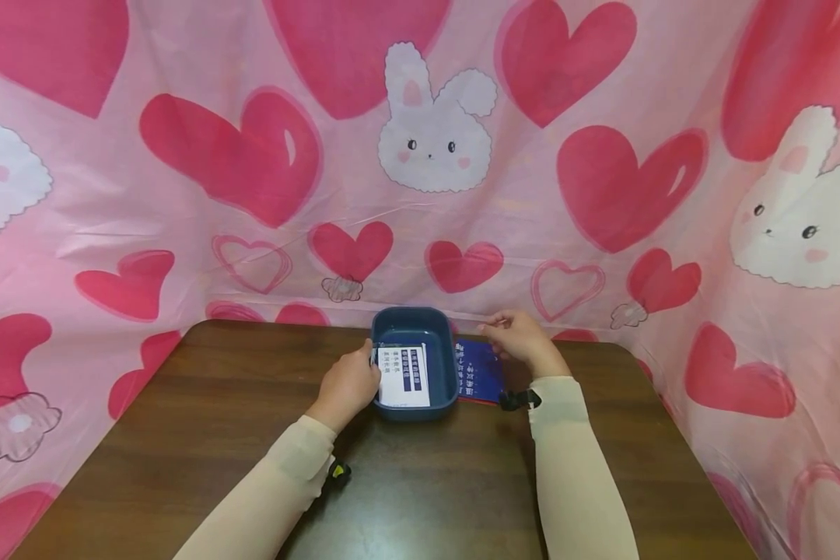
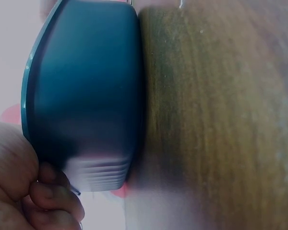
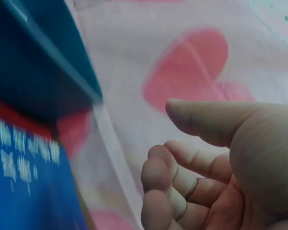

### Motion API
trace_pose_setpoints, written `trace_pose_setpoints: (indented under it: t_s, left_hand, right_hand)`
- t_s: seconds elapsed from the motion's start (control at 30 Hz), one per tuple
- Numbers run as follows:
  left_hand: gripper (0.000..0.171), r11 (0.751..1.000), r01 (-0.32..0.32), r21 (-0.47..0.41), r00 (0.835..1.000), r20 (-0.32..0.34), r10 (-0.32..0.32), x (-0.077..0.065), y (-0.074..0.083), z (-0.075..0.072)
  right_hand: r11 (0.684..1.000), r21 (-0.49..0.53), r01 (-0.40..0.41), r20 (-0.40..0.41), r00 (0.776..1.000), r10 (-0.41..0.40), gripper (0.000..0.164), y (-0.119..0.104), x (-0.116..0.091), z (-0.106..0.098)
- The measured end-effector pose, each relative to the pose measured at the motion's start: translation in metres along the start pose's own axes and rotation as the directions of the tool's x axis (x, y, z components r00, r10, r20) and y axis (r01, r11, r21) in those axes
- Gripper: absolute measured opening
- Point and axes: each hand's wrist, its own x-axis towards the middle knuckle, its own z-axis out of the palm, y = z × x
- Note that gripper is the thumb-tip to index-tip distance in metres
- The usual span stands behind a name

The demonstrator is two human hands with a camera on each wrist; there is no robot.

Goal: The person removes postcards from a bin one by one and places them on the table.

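Observation:
A dark blue plastic bin (image 1: pixel 455 342) stands near the table's far edge. White paper (image 1: pixel 413 395) printed with blue blocks and characters lies inside it, on the left. My left hand (image 1: pixel 350 383) grips the bin's left rim; in the left wrist view its curled fingers (image 2: pixel 55 196) press against the bin's outer wall (image 2: pixel 91 81). Right of the bin lies a blue card or booklet (image 1: pixel 483 365) with white characters, a red edge showing under it. Above its far right side is my right hand (image 1: pixel 521 340), loosely curled, thumb apart from the fingers (image 3: pixel 158 177), holding nothing.
Brown wood-grain table (image 1: pixel 252 420) extends around the bin. Behind and beside it hangs a pink curtain (image 1: pixel 364 206) with hearts and rabbits, close to the bin's far side. Dark straps with small devices sit at both wrists.

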Motion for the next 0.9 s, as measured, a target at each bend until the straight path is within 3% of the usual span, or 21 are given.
trace_pose_setpoints:
  t_s: [0.2, 0.3, 0.47, 0.6, 0.77, 0.9]
  left_hand:
    - [0.067, 1.0, -0.003, 0.004, 1.0, -0.004, 0.003, 0.0, -0.001, 0.0]
    - [0.067, 1.0, 0.002, -0.006, 1.0, 0.001, -0.002, 0.0, -0.002, 0.0]
    - [0.067, 1.0, 0.009, -0.011, 1.0, 0.007, -0.009, 0.002, -0.003, 0.001]
    - [0.067, 1.0, 0.013, -0.003, 1.0, 0.02, -0.012, 0.002, -0.001, 0.001]
    - [0.066, 1.0, 0.021, 0.018, 1.0, 0.019, -0.021, 0.001, 0.0, 0.0]
    - [0.066, 1.0, 0.013, 0.016, 1.0, 0.017, -0.013, 0.002, -0.001, 0.0]
  right_hand:
    - [0.998, 0.0, 0.058, 0.053, 0.997, -0.058, 0.033, -0.037, 0.005, 0.029]
    - [0.997, -0.013, 0.074, 0.104, 0.992, -0.072, 0.038, -0.056, 0.01, 0.047]
    - [0.996, -0.072, 0.048, 0.208, 0.978, -0.032, 0.058, -0.079, 0.023, 0.077]
    - [0.988, -0.154, 0.024, 0.251, 0.968, 0.016, 0.055, -0.087, 0.032, 0.098]
    - [0.957, -0.29, 0.005, 0.214, 0.975, 0.06, 0.044, -0.093, 0.037, 0.117]
    - [0.895, -0.445, -0.009, 0.149, 0.985, 0.084, 0.058, -0.096, 0.033, 0.129]
